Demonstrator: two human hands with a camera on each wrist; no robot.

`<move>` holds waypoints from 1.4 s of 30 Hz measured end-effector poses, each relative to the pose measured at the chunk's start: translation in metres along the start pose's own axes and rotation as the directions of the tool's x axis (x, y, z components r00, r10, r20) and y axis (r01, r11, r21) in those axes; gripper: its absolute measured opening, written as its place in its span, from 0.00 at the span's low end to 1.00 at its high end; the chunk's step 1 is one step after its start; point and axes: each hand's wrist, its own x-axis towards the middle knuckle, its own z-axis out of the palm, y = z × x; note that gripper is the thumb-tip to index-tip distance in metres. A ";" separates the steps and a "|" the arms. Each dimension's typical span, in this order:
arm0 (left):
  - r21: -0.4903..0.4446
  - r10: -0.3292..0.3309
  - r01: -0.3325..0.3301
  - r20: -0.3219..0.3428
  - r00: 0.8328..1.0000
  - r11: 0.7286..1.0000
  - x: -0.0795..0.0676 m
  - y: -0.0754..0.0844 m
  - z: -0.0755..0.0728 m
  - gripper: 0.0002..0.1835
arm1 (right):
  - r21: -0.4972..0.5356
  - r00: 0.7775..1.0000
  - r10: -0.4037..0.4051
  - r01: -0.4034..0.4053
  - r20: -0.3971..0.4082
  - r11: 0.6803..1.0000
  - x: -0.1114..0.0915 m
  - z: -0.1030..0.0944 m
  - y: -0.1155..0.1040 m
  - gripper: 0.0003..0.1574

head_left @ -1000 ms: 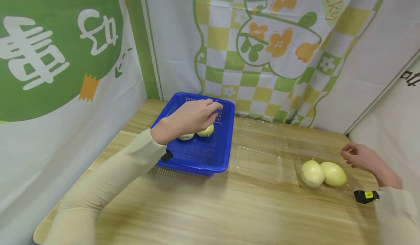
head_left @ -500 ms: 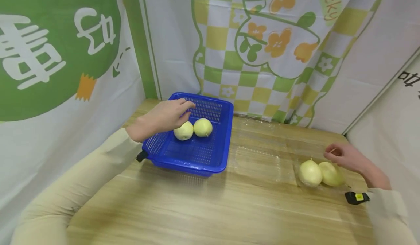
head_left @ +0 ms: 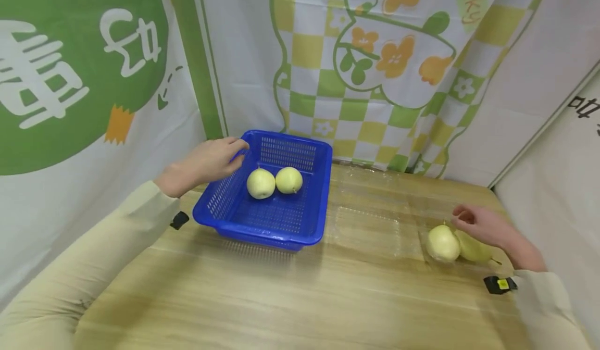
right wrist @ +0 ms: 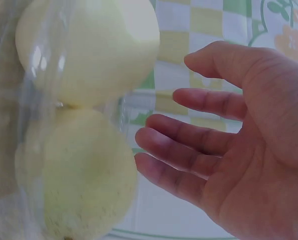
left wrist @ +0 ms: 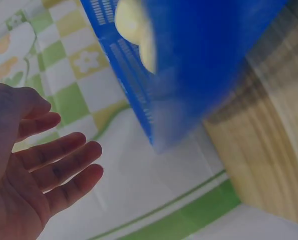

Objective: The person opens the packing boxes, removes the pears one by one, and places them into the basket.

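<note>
Two pale yellow pears, a left one (head_left: 261, 184) and a right one (head_left: 288, 180), lie side by side in the blue plastic basket (head_left: 325, 196). Over the basket's left rim hovers my left hand (head_left: 203, 163); in the left wrist view its fingers are loosely spread and hold nothing. On the right, a round pear (head_left: 442, 244) sits against another pear (head_left: 476, 250) in clear plastic packaging. My right hand (head_left: 489, 228) is just above that second pear and partly covers it. The right wrist view shows its fingers relaxed, close to the pears, gripping nothing.
Between the basket and the right-hand pears lies a see-through plastic tray (head_left: 367, 231) on the wooden table (head_left: 290, 298). A checked, flower-printed cloth (head_left: 323, 79) hangs behind the table's back edge. White cloth walls stand on both sides.
My left hand has moved left from over the pears to the basket's left rim, uncovering both pears. My right hand has shifted left, over the second pear on the right.
</note>
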 end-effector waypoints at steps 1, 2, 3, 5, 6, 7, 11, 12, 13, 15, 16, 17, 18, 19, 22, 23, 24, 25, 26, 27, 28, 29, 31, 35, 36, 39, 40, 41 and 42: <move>-0.004 -0.010 0.010 0.002 1.000 1.000 -0.001 -0.003 0.002 0.18 | 0.005 1.000 -0.002 0.002 0.005 1.000 0.001 0.001 -0.002 0.22; -0.010 -0.014 0.014 0.004 1.000 1.000 -0.001 -0.006 0.004 0.18 | 0.010 1.000 -0.001 0.001 0.011 1.000 0.002 0.002 -0.005 0.23; -0.015 -0.018 0.018 0.005 1.000 1.000 -0.002 -0.008 0.006 0.18 | 0.018 1.000 -0.002 0.001 0.020 1.000 0.003 0.003 -0.007 0.24; -0.030 -0.018 0.018 -0.001 1.000 0.999 -0.002 -0.012 0.011 0.20 | 0.033 1.000 -0.012 0.011 0.029 0.999 0.004 0.005 -0.011 0.25; -0.037 -0.023 0.023 -0.003 1.000 0.999 -0.002 -0.014 0.012 0.20 | 0.039 0.999 -0.023 0.022 0.029 0.999 0.005 0.006 -0.013 0.26; -0.048 -0.030 0.030 -0.005 1.000 0.998 -0.002 -0.015 0.014 0.22 | 0.041 0.999 -0.036 0.034 0.031 0.999 0.005 0.007 -0.014 0.26; -0.093 -0.068 0.067 -0.007 0.998 0.993 -0.002 -0.022 0.022 0.27 | 0.013 0.996 -0.074 0.074 0.040 0.997 0.004 0.011 -0.018 0.28; -0.104 -0.083 0.082 -0.004 0.997 0.991 -0.002 -0.023 0.023 0.29 | 0.007 0.996 -0.081 0.081 0.044 0.997 0.004 0.012 -0.018 0.29; -0.115 -0.094 0.094 -0.001 0.996 0.989 -0.002 -0.025 0.025 0.29 | 0.006 0.995 -0.087 0.087 0.049 0.996 0.004 0.013 -0.018 0.29; -0.133 -0.108 0.108 0.002 0.994 0.985 -0.002 -0.029 0.028 0.30 | 0.007 0.994 -0.092 0.092 0.058 0.996 0.004 0.015 -0.018 0.29; -0.145 -0.116 0.116 0.004 0.993 0.983 -0.002 -0.031 0.030 0.30 | 0.010 0.994 -0.094 0.093 0.062 0.996 0.004 0.015 -0.018 0.28; -0.158 -0.122 0.122 0.008 0.992 0.980 -0.002 -0.033 0.033 0.31 | 0.015 0.993 -0.096 0.095 0.065 0.995 0.004 0.016 -0.018 0.28; -0.171 -0.128 0.128 0.011 0.992 0.977 -0.002 -0.036 0.035 0.31 | 0.018 0.993 -0.099 0.098 0.068 0.995 0.004 0.016 -0.018 0.28; -0.184 -0.133 0.134 0.015 0.991 0.974 -0.002 -0.038 0.038 0.31 | 0.026 0.992 -0.101 0.099 0.071 0.995 0.004 0.016 -0.019 0.28; -0.219 -0.149 0.150 0.020 0.989 0.964 -0.001 -0.042 0.045 0.33 | 0.038 0.993 -0.093 0.090 0.078 0.995 0.003 0.016 -0.018 0.27; -0.229 -0.154 0.154 0.018 0.988 0.961 -0.001 -0.043 0.048 0.33 | 0.045 0.993 -0.092 0.089 0.079 0.995 0.002 0.015 -0.017 0.26; -0.236 -0.155 0.154 0.016 0.988 0.959 -0.001 -0.043 0.050 0.33 | 0.044 0.993 -0.088 0.085 0.080 0.995 0.002 0.015 -0.016 0.24; -0.245 -0.153 0.152 0.015 0.988 0.958 -0.001 -0.043 0.052 0.32 | 0.043 0.993 -0.079 0.076 0.084 0.996 0.001 0.014 -0.015 0.23; -0.255 -0.151 0.150 0.016 0.988 0.955 -0.001 -0.043 0.054 0.32 | 0.043 0.994 -0.071 0.067 0.088 0.997 0.000 0.013 -0.014 0.21; -0.269 -0.151 0.150 0.020 0.988 0.951 -0.002 -0.043 0.055 0.32 | 0.045 0.994 -0.064 0.060 0.092 0.997 -0.001 0.012 -0.013 0.20; -0.282 -0.149 0.150 0.024 0.988 0.948 -0.001 -0.043 0.057 0.31 | 0.049 0.994 -0.060 0.056 0.095 0.997 -0.002 0.011 -0.012 0.19; -0.288 -0.149 0.151 0.028 0.988 0.946 -0.002 -0.043 0.059 0.31 | 0.048 0.994 -0.056 0.052 0.097 0.998 -0.003 0.010 -0.011 0.18; -0.306 -0.153 0.157 0.038 0.987 0.939 -0.002 -0.042 0.062 0.31 | 0.056 0.994 -0.044 0.039 0.105 0.998 -0.005 0.007 -0.010 0.18; -0.308 -0.157 0.162 0.039 0.987 0.938 -0.001 -0.042 0.067 0.31 | 0.059 0.991 -0.045 0.038 0.124 0.998 -0.009 0.004 -0.006 0.21; -0.311 -0.160 0.164 0.038 0.986 0.936 0.000 -0.042 0.068 0.31 | 0.054 0.990 -0.051 0.045 0.130 0.998 -0.010 0.004 -0.005 0.22; -0.314 -0.171 0.172 0.033 0.985 0.933 0.001 -0.042 0.070 0.31 | 0.001 0.988 -0.062 0.063 0.141 0.998 -0.012 0.005 -0.001 0.25; -0.319 -0.174 0.175 0.032 0.984 0.931 0.002 -0.042 0.071 0.31 | -0.019 0.988 -0.067 0.071 0.142 0.997 -0.012 0.006 0.001 0.26; -0.319 -0.179 0.180 0.031 0.983 0.931 0.002 -0.042 0.071 0.31 | -0.039 0.988 -0.068 0.074 0.139 0.997 -0.012 0.007 0.002 0.27; -0.318 -0.184 0.184 0.030 0.982 0.930 0.003 -0.042 0.071 0.31 | -0.058 0.989 -0.066 0.074 0.135 0.996 -0.012 0.008 0.003 0.28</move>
